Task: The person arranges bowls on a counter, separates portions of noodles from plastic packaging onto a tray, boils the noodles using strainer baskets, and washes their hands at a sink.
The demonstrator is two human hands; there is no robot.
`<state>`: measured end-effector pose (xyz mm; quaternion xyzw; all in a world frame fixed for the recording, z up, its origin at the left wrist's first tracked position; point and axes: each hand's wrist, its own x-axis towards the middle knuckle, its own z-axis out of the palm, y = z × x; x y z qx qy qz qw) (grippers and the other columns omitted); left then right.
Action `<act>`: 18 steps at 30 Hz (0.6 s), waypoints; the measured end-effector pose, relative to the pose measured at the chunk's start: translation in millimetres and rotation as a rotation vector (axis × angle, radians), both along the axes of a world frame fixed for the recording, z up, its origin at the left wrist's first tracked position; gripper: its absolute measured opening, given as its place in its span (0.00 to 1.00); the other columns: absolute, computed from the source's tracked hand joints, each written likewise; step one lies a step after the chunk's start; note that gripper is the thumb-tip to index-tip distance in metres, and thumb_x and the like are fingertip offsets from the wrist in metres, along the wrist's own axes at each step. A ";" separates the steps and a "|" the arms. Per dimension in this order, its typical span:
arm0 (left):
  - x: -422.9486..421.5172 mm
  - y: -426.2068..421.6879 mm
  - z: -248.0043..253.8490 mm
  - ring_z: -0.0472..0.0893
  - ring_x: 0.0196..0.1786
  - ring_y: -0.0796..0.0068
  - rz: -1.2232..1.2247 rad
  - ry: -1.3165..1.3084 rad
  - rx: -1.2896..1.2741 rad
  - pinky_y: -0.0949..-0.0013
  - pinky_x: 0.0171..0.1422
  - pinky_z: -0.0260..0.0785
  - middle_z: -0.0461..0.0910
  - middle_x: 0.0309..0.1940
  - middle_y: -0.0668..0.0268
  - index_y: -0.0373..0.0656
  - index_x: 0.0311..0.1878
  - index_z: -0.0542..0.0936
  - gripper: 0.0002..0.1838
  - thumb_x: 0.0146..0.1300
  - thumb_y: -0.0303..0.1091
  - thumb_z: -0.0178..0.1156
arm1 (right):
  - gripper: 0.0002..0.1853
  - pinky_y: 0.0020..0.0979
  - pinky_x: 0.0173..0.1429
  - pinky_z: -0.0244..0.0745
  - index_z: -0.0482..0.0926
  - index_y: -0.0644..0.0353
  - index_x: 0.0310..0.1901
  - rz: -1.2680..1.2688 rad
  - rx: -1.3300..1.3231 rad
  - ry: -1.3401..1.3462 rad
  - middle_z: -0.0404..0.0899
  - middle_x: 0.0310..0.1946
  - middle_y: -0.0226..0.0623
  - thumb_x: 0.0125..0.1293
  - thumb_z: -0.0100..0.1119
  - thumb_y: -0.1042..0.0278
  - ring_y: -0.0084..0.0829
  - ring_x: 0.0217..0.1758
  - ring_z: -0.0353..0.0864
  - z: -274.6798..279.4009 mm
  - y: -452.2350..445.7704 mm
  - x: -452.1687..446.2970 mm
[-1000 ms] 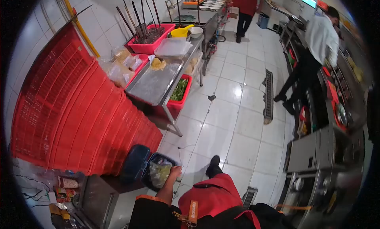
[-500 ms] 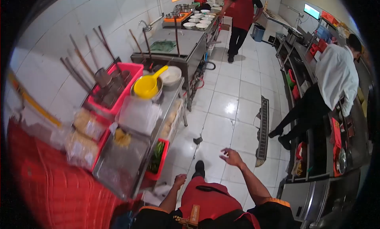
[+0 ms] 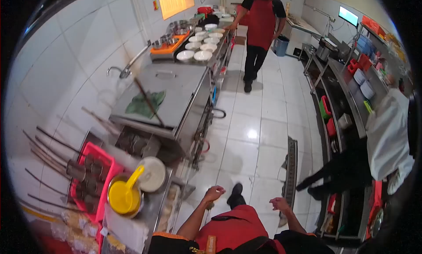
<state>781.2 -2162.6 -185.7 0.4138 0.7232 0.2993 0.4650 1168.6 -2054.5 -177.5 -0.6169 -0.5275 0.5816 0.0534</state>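
Note:
My left hand [image 3: 214, 194] hangs over the tiled floor, right of the metal side table, with its fingers loosely bent. No object shows in it. My right hand [image 3: 280, 204] is beside the floor drain grate [image 3: 289, 175], fingers partly curled and apart, holding nothing. Both hands are in front of my red apron [image 3: 233, 223]. To the left stand a yellow ladle [image 3: 124, 196] in a metal bowl, a white bowl [image 3: 151, 175] and a pink crate [image 3: 94, 179] of long-handled strainers.
A person in a red apron [image 3: 260, 25] stands ahead in the aisle. Another in a white shirt [image 3: 389, 135] is at the right shelving [image 3: 323, 91]. A steel counter [image 3: 149, 93] bears a green cloth [image 3: 147, 103]; white bowls [image 3: 202, 56] stand beyond it.
The view has moved forward along the aisle; the red baskets have left view. The side table and both people look nearer. My right hand has dropped lower, and my left has moved further right.

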 end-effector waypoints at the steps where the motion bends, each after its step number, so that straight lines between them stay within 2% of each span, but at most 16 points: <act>1: -4.8 29.9 -3.1 0.79 0.41 0.72 0.001 -0.129 0.031 0.68 0.48 0.70 0.82 0.36 0.64 0.41 0.43 0.80 0.21 0.56 0.49 0.62 | 0.13 0.33 0.30 0.77 0.80 0.63 0.27 0.099 0.198 -0.140 0.79 0.23 0.37 0.57 0.61 0.60 0.31 0.23 0.79 1.6 40.7 -14.1; 2: -8.1 60.4 -4.4 0.79 0.44 0.70 -0.026 -0.093 -0.079 0.68 0.51 0.70 0.82 0.38 0.62 0.41 0.43 0.80 0.22 0.54 0.50 0.63 | 0.13 0.36 0.34 0.76 0.80 0.65 0.29 0.298 0.780 -0.487 0.79 0.23 0.46 0.55 0.60 0.61 0.38 0.25 0.80 3.5 75.6 -31.2; 3: -17.4 87.6 -6.8 0.79 0.46 0.68 -0.054 -0.052 -0.197 0.68 0.53 0.69 0.81 0.41 0.61 0.41 0.43 0.81 0.23 0.53 0.50 0.63 | 0.13 0.37 0.36 0.75 0.80 0.65 0.29 0.343 0.756 -0.442 0.79 0.25 0.49 0.55 0.60 0.61 0.42 0.27 0.79 25.7 113.0 -60.3; 4: -29.5 112.3 -1.5 0.79 0.46 0.68 -0.176 0.056 -0.123 0.68 0.53 0.69 0.81 0.41 0.61 0.41 0.44 0.80 0.23 0.53 0.51 0.63 | 0.13 0.38 0.37 0.74 0.79 0.66 0.29 0.387 0.722 -0.401 0.79 0.27 0.51 0.54 0.59 0.61 0.45 0.28 0.79 51.3 155.3 -93.9; 5: -33.7 129.6 3.3 0.79 0.46 0.67 -0.302 0.148 -0.056 0.67 0.53 0.70 0.81 0.41 0.61 0.41 0.44 0.80 0.24 0.52 0.51 0.64 | 0.14 0.39 0.35 0.72 0.79 0.65 0.28 0.557 0.671 -0.141 0.78 0.25 0.50 0.56 0.59 0.60 0.45 0.28 0.79 73.2 197.0 -123.9; 6: -41.0 151.3 0.4 0.79 0.44 0.68 -0.268 -0.013 -0.072 0.68 0.52 0.70 0.81 0.41 0.61 0.40 0.46 0.79 0.24 0.54 0.50 0.63 | 0.15 0.38 0.33 0.71 0.78 0.65 0.29 0.390 0.558 -0.025 0.77 0.23 0.50 0.56 0.60 0.58 0.42 0.25 0.77 144.8 215.9 -167.1; 7: -47.8 175.7 3.2 0.79 0.44 0.68 -0.270 -0.013 -0.068 0.68 0.52 0.70 0.81 0.41 0.61 0.40 0.46 0.79 0.24 0.54 0.50 0.63 | 0.14 0.33 0.31 0.70 0.78 0.65 0.30 0.436 0.735 0.010 0.78 0.21 0.39 0.59 0.60 0.60 0.29 0.24 0.76 173.1 244.9 -192.3; 8: -54.3 199.3 7.8 0.80 0.44 0.68 -0.222 -0.099 -0.059 0.68 0.51 0.70 0.81 0.41 0.61 0.40 0.46 0.79 0.24 0.54 0.50 0.62 | 0.14 0.28 0.28 0.68 0.78 0.65 0.31 0.402 0.385 0.294 0.75 0.19 0.30 0.60 0.60 0.60 0.19 0.23 0.71 184.2 281.6 -211.5; 9: -57.7 219.6 12.2 0.80 0.43 0.69 -0.174 -0.187 -0.056 0.69 0.50 0.70 0.81 0.41 0.60 0.40 0.47 0.78 0.24 0.55 0.49 0.62 | 0.14 0.26 0.28 0.67 0.78 0.65 0.31 0.367 0.454 0.357 0.74 0.19 0.27 0.60 0.60 0.60 0.17 0.23 0.69 208.7 307.7 -233.4; 10: -59.4 244.9 24.1 0.79 0.42 0.70 -0.177 -0.105 0.033 0.70 0.49 0.70 0.81 0.40 0.60 0.39 0.47 0.78 0.23 0.56 0.48 0.62 | 0.14 0.24 0.27 0.66 0.78 0.65 0.32 0.334 0.525 0.423 0.73 0.19 0.24 0.60 0.60 0.60 0.16 0.23 0.68 232.6 329.3 -252.4; 11: -62.5 274.1 26.0 0.79 0.42 0.70 -0.174 -0.104 0.038 0.70 0.49 0.70 0.81 0.40 0.60 0.39 0.47 0.78 0.23 0.56 0.48 0.62 | 0.14 0.24 0.27 0.66 0.78 0.65 0.32 0.338 0.529 0.424 0.73 0.19 0.24 0.60 0.60 0.60 0.16 0.23 0.68 240.8 352.5 -265.5; 13: -66.9 330.6 24.8 0.78 0.42 0.70 -0.196 -0.172 0.048 0.69 0.49 0.70 0.81 0.39 0.60 0.38 0.47 0.78 0.23 0.57 0.47 0.62 | 0.11 0.24 0.28 0.67 0.77 0.63 0.36 0.459 0.177 0.607 0.74 0.19 0.27 0.62 0.58 0.62 0.17 0.23 0.70 246.7 396.2 -290.8; 15: -64.0 398.9 25.3 0.78 0.45 0.70 -0.220 -0.249 0.082 0.70 0.50 0.69 0.80 0.40 0.58 0.38 0.47 0.77 0.20 0.59 0.43 0.60 | 0.08 0.23 0.30 0.68 0.79 0.61 0.37 0.624 0.504 0.422 0.76 0.22 0.29 0.62 0.58 0.65 0.17 0.24 0.70 224.4 428.1 -313.3; 16: -62.3 439.4 37.0 0.78 0.45 0.70 -0.278 -0.198 0.124 0.69 0.50 0.69 0.80 0.40 0.58 0.38 0.47 0.77 0.19 0.59 0.43 0.60 | 0.09 0.24 0.31 0.70 0.79 0.60 0.39 0.762 0.560 0.406 0.77 0.23 0.31 0.63 0.57 0.63 0.18 0.25 0.71 200.9 449.1 -322.1; 17: -59.7 473.3 47.5 0.78 0.44 0.70 -0.337 -0.153 0.155 0.69 0.50 0.69 0.80 0.40 0.58 0.39 0.47 0.77 0.18 0.60 0.42 0.59 | 0.11 0.25 0.32 0.70 0.79 0.60 0.40 0.760 0.403 0.423 0.78 0.24 0.32 0.63 0.57 0.61 0.19 0.26 0.71 182.3 469.9 -326.2; 18: -64.8 513.3 41.9 0.78 0.45 0.69 -0.412 -0.249 0.200 0.68 0.51 0.69 0.80 0.41 0.59 0.39 0.47 0.77 0.18 0.60 0.42 0.59 | 0.12 0.25 0.35 0.72 0.78 0.60 0.41 0.737 0.382 0.335 0.79 0.25 0.33 0.63 0.56 0.61 0.20 0.29 0.74 171.7 488.3 -327.0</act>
